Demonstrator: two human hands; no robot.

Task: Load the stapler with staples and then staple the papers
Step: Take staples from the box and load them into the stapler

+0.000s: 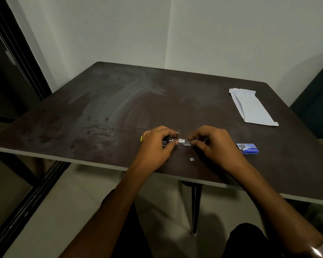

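Note:
A small metal stapler (177, 142) with a yellow end lies on the dark table (119, 101) near the front edge, its staple channel exposed. My left hand (157, 144) grips its left part. My right hand (213, 142) pinches at the channel's right end, where a silvery strip of staples (185, 140) shows between my fingertips. A blue staple box (248, 148) lies just right of my right hand. The folded white papers (252, 107) lie at the table's far right.
A tiny white scrap (191, 159) lies on the table in front of my hands. A dark chair (317, 101) stands beyond the table's right edge. A black table leg (195, 207) shows below the front edge.

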